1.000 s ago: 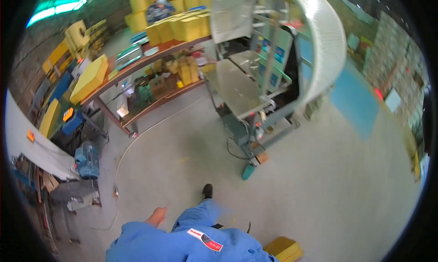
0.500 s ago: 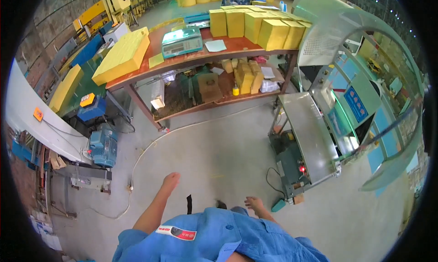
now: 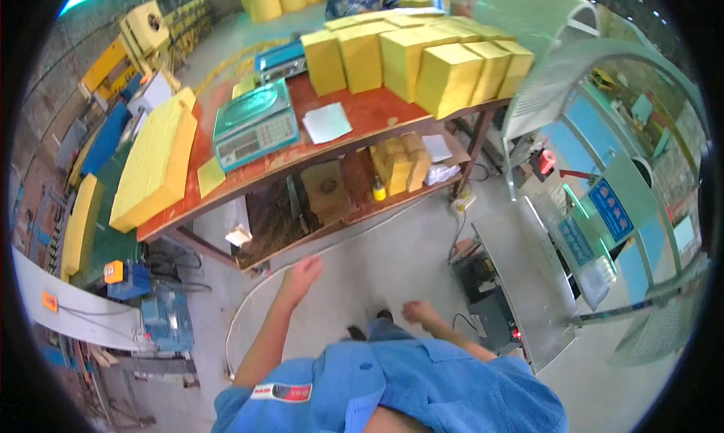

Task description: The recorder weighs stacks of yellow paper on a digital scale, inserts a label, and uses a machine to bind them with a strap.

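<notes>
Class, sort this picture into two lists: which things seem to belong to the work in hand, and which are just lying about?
Probably the work's, judging by nearness:
left hand and right hand, nothing visible in either
red table
scale on it
yellow stacks on it

Probably just lying about, under the tabletop:
yellow bottle
cardboard
white paper

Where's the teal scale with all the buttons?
In the head view, the teal digital scale sits left of centre on the red-topped table, ahead of the left hand, between the long yellow block and the white paper.
</notes>
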`<state>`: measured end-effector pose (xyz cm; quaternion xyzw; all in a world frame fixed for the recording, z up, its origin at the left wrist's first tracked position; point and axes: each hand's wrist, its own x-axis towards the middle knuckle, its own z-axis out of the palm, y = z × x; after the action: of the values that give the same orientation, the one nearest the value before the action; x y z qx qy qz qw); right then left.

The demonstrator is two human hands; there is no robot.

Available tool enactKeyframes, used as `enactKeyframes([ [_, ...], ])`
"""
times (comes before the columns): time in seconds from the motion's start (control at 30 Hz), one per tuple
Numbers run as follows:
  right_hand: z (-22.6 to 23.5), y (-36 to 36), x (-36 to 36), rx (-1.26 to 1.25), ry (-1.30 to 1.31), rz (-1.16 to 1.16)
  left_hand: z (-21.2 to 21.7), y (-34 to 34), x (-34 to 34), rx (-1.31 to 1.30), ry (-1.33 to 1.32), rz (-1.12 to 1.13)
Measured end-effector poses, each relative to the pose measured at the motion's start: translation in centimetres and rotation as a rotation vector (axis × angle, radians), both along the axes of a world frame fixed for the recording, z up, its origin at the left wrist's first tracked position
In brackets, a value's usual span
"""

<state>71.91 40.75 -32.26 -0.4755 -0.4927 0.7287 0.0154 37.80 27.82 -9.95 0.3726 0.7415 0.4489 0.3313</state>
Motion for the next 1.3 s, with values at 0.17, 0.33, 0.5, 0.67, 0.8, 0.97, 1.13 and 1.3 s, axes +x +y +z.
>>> enactKeyframes([
  [0.17, 12.1, 12.0, -12.7, 0.160, 0.271, -0.044, 6.0, 11.6, -4.8, 0.201, -0.100, -0.050],
  [0.33, 22.3, 23.1, -24.6, 0.629, 0.337, -0.038, 8.6, 24.7, -12.9, 0.316, -0.138, -0.126],
  [0.5, 25.5, 28.6, -34.3, 0.661, 0.316, -0.216, 5.8, 35.2, -19.0, 0.212, -0.110, 0.072],
  [0.67, 25.7, 31.4, -38.5, 0.716, 0.021, -0.141, 2.6, 38.5, -21.2, 0.192, -0.340, 0.093],
  [0.8, 25.2, 30.2, -40.3, 0.858, -0.055, -0.172, 2.3, 38.6, -22.2, 0.132, -0.437, 0.040],
  [0.97, 26.0, 28.4, -42.4, 1.246, 0.114, -0.198, 3.0, 38.6, -22.8, 0.130, -0.546, 0.033],
  [1.13, 27.2, 28.4, -43.5, 1.426, 0.219, -0.077, 2.5, 38.7, -24.1, 0.115, -0.466, 0.007],
  [1.3, 27.1, 27.9, -43.4, 1.025, 0.302, -0.182, 1.4, 38.7, -24.7, 0.118, -0.715, 0.019],
])
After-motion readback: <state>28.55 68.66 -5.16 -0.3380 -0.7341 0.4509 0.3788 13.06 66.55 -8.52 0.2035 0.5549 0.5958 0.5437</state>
